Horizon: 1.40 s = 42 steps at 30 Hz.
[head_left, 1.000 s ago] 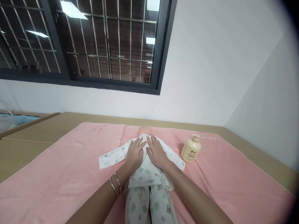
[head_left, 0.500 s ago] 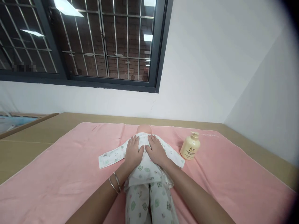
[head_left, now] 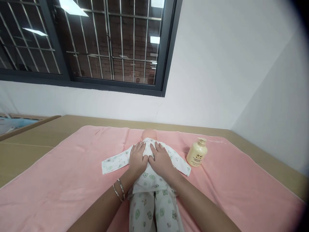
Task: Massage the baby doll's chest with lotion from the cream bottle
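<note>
I see the surface (head_left: 31, 154) end at 12 o'clock; pink cloth (head_left: 72, 174) pads it, leaving room toward 9 and 4. Doll (head_left: 152, 182) lies central, sleeves (head_left: 116, 162) out, presumably keeping them clear. Left hand (head_left: 138, 160) and right hand (head_left: 161, 161) rest flat on it, fingers loosely spread. Bottle (head_left: 197, 155) stands at doll's 3, probably for reach.

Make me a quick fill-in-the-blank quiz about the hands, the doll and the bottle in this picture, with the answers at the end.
1. The doll lies on a blanket coloured ____.
2. The left hand and right hand rest palm-____ on the doll's shirt.
3. As the person sees it, the pump bottle is to the ____ of the doll.
4. The person wears bangles on the ____ wrist.

Missing words: pink; down; right; left.
</note>
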Tool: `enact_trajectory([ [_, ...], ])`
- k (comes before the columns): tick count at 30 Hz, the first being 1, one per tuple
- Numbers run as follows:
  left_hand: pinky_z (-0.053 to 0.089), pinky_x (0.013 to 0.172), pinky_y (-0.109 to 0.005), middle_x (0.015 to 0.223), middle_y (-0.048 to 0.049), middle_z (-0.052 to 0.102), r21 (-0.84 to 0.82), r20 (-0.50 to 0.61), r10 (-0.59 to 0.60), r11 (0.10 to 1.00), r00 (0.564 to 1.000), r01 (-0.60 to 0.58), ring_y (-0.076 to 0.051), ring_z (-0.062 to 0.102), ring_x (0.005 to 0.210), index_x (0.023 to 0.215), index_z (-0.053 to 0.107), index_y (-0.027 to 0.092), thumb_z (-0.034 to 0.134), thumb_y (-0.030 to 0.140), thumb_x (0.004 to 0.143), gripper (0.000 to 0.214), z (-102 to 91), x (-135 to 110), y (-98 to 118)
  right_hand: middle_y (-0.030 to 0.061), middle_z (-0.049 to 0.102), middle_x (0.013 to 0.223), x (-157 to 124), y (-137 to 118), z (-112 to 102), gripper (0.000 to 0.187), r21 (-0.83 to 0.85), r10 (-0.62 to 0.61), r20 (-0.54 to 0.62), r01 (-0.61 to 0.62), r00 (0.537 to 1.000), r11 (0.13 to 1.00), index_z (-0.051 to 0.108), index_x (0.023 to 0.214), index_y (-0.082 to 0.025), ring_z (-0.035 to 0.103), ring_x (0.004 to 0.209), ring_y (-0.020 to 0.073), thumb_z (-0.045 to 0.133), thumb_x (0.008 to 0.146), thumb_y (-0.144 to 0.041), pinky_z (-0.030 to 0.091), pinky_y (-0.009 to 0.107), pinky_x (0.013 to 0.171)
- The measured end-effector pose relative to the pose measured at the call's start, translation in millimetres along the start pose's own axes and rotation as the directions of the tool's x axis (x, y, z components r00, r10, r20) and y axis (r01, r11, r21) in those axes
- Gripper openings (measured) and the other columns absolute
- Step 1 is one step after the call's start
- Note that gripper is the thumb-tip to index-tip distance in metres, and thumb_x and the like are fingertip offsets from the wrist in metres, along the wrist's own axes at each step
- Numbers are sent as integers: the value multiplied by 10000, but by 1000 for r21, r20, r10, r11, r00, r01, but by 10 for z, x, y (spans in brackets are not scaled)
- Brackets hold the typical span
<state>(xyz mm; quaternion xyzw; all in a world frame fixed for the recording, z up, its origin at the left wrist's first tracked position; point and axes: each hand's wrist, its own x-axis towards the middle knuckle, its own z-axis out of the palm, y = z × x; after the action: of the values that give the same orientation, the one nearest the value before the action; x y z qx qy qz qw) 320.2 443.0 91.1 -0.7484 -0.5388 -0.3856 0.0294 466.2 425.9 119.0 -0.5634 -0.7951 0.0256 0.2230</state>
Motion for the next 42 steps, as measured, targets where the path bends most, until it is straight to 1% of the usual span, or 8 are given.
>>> enact_trajectory([
  [3,251,1153,-523,1415,-142,486,-19,40,-41,999,998,41,-297,388,1342,1323,510,73,401,164,762,579,16,11,8,87,184,1546,101,123,10,628,105,-6,56,0,998,995,313,1492,-222,119,1420,291,478,890,-290,149,480,1135],
  [5,239,1161,-515,1422,-135,481,-31,48,-57,998,997,58,-291,379,1351,1328,508,80,402,163,765,579,13,15,18,90,167,1550,126,155,19,633,133,15,50,-21,999,991,311,1492,-216,92,1425,284,479,887,-296,137,473,1140],
  [13,259,1154,-530,1393,-119,516,-90,8,-102,991,995,102,-275,407,1338,1288,550,127,403,190,839,477,23,11,32,155,255,1513,54,81,40,626,120,84,-32,-79,996,990,346,1457,-44,170,1411,272,430,912,-342,136,415,1156],
  [20,261,1156,-522,1383,-137,521,-81,-8,-118,990,993,117,-282,421,1326,1282,549,107,412,222,866,454,48,22,23,168,225,1520,46,99,97,694,142,159,-71,-148,985,979,297,1466,-7,162,1412,278,428,904,-393,154,401,1156],
  [29,269,1150,-519,1389,-141,510,-22,-28,-151,988,988,150,-299,389,1348,1287,526,117,428,272,873,453,81,24,11,171,219,1521,34,96,100,716,149,170,-83,-157,982,976,268,1471,13,144,1417,281,423,912,-407,152,406,1161],
  [34,292,1133,-532,1377,-191,507,-33,-64,-195,981,979,193,-326,398,1339,1289,509,76,446,298,866,482,97,11,7,181,198,1524,12,91,109,711,120,123,-131,-107,984,987,250,1471,30,138,1417,288,414,918,-385,180,423,1157],
  [39,302,1134,-519,1434,-161,452,-98,-99,-186,979,978,176,-307,368,1363,1349,453,112,443,315,876,514,110,-3,-7,147,168,1539,-31,79,122,664,-16,-62,-318,60,946,998,254,1470,24,59,1430,258,390,898,-285,101,444,1175],
  [42,291,1139,-517,1429,-167,458,-96,-62,-173,981,983,166,-304,372,1360,1350,455,98,425,317,886,514,103,5,-12,133,162,1543,-10,118,141,644,5,-113,-308,121,945,993,262,1472,7,63,1431,250,382,904,-272,117,450,1174],
])
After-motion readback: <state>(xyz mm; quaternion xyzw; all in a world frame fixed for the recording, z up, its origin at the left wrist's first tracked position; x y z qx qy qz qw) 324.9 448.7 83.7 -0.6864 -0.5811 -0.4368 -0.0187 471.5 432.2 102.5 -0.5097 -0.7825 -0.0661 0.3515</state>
